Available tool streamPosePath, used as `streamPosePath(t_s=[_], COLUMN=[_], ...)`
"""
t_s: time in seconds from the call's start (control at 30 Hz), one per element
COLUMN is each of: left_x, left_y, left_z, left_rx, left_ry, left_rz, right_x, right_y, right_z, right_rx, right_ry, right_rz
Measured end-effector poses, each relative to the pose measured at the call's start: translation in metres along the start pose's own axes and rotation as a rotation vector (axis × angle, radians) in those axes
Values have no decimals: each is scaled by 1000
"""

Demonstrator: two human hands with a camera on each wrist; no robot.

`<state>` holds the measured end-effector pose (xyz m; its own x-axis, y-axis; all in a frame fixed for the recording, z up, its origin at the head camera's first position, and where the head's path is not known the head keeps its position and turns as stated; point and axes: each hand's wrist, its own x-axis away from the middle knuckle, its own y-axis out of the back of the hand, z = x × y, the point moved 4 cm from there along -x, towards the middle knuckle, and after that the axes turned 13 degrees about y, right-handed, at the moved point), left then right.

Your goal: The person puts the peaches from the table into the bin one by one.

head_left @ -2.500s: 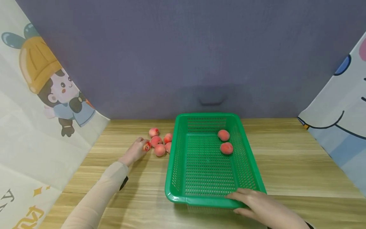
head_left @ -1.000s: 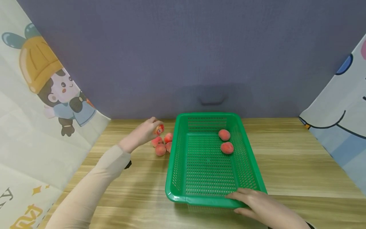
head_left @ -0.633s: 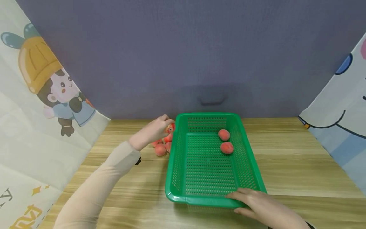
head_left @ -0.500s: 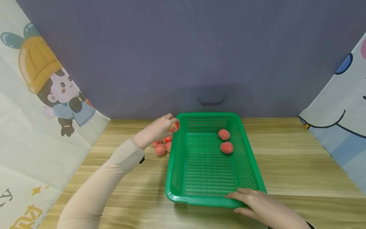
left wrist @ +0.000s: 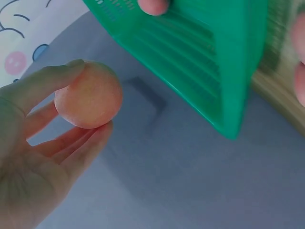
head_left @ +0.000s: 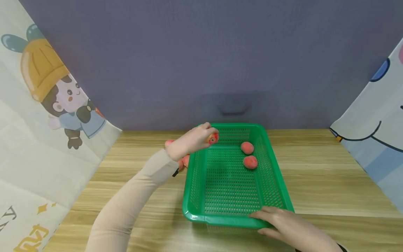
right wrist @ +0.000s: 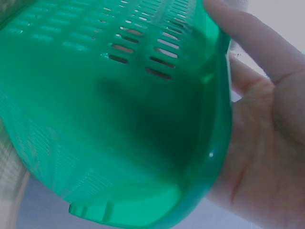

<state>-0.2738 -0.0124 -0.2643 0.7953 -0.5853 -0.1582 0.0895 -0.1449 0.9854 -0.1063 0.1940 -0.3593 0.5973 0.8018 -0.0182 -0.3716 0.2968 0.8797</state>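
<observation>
My left hand (head_left: 191,140) holds a peach (head_left: 213,138) over the far left part of a green plastic basket (head_left: 233,221). In the left wrist view, thumb and fingers pinch this round, pinkish-orange peach (left wrist: 89,98) from opposite sides. Two more peaches, one (head_left: 247,147) behind the other (head_left: 250,162), lie in the basket along its right side. At the near right corner my right hand (head_left: 280,224) grips the rim, fingers over it and thumb on the outside. The right wrist view has the palm (right wrist: 262,138) close against the basket's outer side.
Left of the basket, several peaches (head_left: 186,160) lie on the wood-grain table (head_left: 145,224), partly hidden by my left arm. A grey-blue panel (head_left: 189,70) rises behind the table. Sheets with cartoon prints hang at the left (head_left: 19,147) and right (head_left: 387,140).
My left hand has picked up a peach from the group on the table and carried it up and right, across the basket's left rim. The right hand and basket stay in place.
</observation>
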Motion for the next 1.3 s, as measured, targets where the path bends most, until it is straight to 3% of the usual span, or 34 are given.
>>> streamPosePath(t_s=[0.13,0.27,0.43,1.03,1.3], left_x=[-7,-13,-18,-22,-23], left_y=[-3,-6,-9,-23,-29], left_z=[-11,-20,-31,-64,-78], left_rx=[31,96,97,107,90], left_ry=[-22,1,-8,-123,-134], left_rz=[10,64,97,93,139], right_x=[0,-1,0,1,2], right_y=[-1,-2,-3,-8,-10], right_z=[1,2,3,5,7], right_rx=[-3,-8,-12,-35,-45], right_ry=[-12,-32,-26,-86,-88], right_rz=[3,8,5,21,10])
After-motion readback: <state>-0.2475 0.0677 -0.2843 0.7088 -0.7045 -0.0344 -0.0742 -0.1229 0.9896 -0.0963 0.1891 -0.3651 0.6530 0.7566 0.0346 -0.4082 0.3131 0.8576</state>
